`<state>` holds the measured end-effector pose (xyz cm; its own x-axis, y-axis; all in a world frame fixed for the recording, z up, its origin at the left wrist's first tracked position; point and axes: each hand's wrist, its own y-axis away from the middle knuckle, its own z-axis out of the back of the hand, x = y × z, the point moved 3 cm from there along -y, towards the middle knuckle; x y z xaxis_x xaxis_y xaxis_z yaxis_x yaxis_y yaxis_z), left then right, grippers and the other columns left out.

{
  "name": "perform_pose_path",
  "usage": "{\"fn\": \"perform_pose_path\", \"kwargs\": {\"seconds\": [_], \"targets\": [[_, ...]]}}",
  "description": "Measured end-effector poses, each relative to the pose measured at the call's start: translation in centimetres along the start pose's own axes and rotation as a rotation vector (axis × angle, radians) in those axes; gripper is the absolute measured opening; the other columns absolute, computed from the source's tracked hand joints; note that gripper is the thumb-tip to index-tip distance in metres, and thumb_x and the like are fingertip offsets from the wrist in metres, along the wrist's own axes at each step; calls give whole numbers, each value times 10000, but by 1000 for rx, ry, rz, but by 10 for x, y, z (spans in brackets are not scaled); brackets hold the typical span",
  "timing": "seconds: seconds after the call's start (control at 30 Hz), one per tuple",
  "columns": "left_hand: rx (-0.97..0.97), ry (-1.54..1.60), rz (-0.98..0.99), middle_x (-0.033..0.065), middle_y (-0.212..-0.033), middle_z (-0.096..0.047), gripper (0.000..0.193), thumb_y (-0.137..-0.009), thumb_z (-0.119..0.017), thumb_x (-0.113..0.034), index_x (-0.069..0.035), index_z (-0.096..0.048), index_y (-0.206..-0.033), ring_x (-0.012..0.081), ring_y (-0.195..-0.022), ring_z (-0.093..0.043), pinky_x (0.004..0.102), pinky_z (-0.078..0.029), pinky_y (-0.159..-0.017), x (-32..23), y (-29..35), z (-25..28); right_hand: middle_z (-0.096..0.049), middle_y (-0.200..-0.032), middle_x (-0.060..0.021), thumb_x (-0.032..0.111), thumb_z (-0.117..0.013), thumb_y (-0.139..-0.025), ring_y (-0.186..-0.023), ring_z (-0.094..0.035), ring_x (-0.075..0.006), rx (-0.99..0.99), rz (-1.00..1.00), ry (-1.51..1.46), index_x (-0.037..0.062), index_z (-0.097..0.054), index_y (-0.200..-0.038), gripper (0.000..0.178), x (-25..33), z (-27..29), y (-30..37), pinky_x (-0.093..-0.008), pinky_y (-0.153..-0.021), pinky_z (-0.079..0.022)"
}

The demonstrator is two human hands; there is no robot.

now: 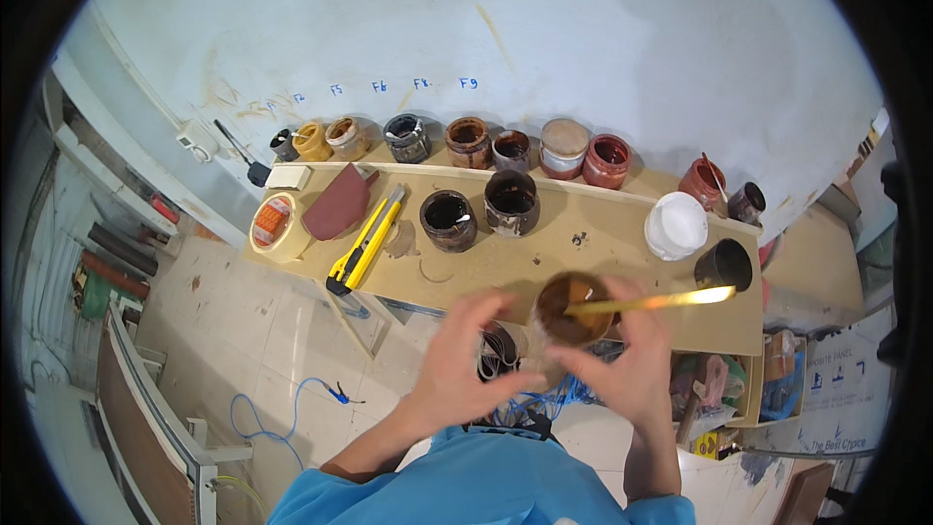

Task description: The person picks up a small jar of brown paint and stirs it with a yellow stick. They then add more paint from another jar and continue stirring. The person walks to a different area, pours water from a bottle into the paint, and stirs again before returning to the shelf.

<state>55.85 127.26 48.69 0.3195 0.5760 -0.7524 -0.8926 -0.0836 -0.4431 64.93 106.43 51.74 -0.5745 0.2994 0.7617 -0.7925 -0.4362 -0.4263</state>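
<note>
My right hand (pixel 630 362) is wrapped around a small jar (pixel 557 327) with brown liquid in it, above the bench's front edge. Out of the jar a yellow stick (pixel 671 300) slants to the right; its lower end is in the brown liquid. My left hand (pixel 455 360) is just left of the jar, thumb and fingers spread apart and nothing between them. Two dark-stained jars, one on the left (pixel 448 221) and one on the right (pixel 511 202), stand on the bench beyond my hands; the left one has a light-tipped tool inside.
On the narrow bench (pixel 603 233) lie a yellow utility knife (pixel 367 241), a tape roll (pixel 278 227) and maroon sandpaper (pixel 338 202). A white-lidded jar (pixel 676 226) and a dark cup (pixel 724 265) stand at right. Several paint jars (pixel 468 142) line the wall. A blue hose (pixel 292 428) crosses the floor.
</note>
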Motion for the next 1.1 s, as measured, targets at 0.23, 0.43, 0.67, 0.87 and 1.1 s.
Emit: {"fn": "perform_pose_path", "kwargs": {"seconds": [0.23,0.43,0.67,0.87,1.1], "targets": [[93,66,61,161,-1401,-647,857,-748,-972,-267,-39,-576,-1474,332,-1249,-646,415,-535,-1034,-14,12,-16,-682,-1236,-172,272,-1025,-661,-1102,-694,-390,208,134,-84,12,-641,-1362,840,-6,-7,23,-458,-924,-569],[55,100,14,158,-1346,-674,806,-709,-970,-180,-38,-610,-1415,348,-1200,-664,422,-538,-1013,-3,38,-11,-704,-1156,-116,260,-998,-711,-950,-693,-244,204,-96,-295,26,-648,-1408,815,-3,-15,48,-336,-760,-531],[124,157,-24,163,-1342,-671,771,-663,-886,-70,-45,-616,-1385,338,-1187,-667,407,-538,-997,38,70,7,-705,-887,-84,108,-649,-1065,-751,-602,-118,34,-40,-310,-35,-756,-1134,192,30,-47,79,-251,-666,-473],[201,174,-40,152,-1359,-664,779,-641,-832,-29,-58,-617,-1390,342,-1195,-645,413,-526,-1013,70,86,27,-736,-930,-114,100,-597,-1103,-687,-607,-123,41,-26,5,-40,-734,-1123,197,54,-78,94,-252,-628,-492],[258,227,-14,129,-1337,-671,768,-656,-860,-24,-75,-627,-1386,330,-1181,-625,419,-505,-1012,94,111,23,-742,-941,-96,88,-587,-1110,-699,-643,-112,-70,-230,-227,-42,-715,-1107,183,51,-123,126,-262,-624,-507]]}}
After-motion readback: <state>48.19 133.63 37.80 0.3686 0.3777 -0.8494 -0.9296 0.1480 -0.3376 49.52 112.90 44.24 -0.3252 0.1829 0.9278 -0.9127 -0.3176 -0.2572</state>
